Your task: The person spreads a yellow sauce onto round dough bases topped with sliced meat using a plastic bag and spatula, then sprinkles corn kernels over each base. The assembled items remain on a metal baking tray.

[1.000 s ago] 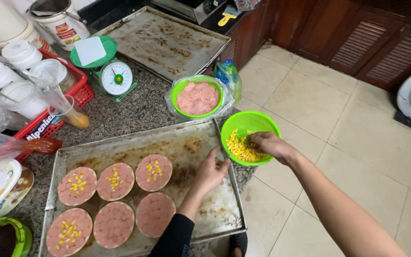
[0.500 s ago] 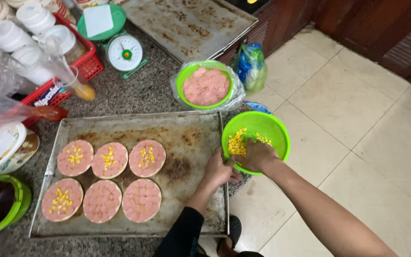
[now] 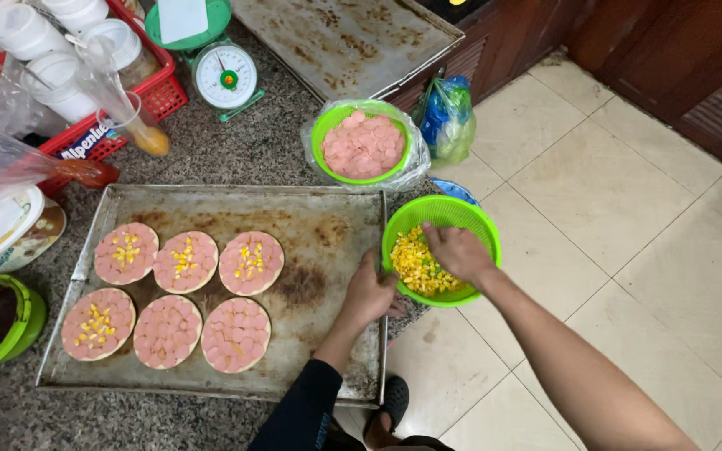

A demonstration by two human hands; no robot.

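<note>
Topping of round bases with corn, seen from above.

Baking tray [image 3: 327, 242]: the largest item, a rectangular metal sheet with browned, stained patches, lying on a speckled stone counter [image 3: 244, 150]. It carries 6 round bases [image 3: 236, 334] in 2 rows of 3, each tiled with thin pink sausage slices; 4 already bear yellow kernels, while the middle and right discs of the near row are bare.

Green colander [image 3: 470, 219]: perforated plastic, held just past the tray's right edge, over the tiled floor. The corn [image 3: 415, 269] lies heaped in it, small, glossy and loose.

Right hand [image 3: 460, 250]: inside the colander, fingers curled down into the kernels; whether any are pinched yet is probably hidden beneath the knuckles.

Left hand [image 3: 368, 294]: loosely cupped against the colander's near rim, apparently steadying it, resting over the tray edge.

Handling note: loose kernels roll, so a small pinch released low over each disc's centre should scatter least, and keeping the colander close to the tray shortens each carry.
</note>
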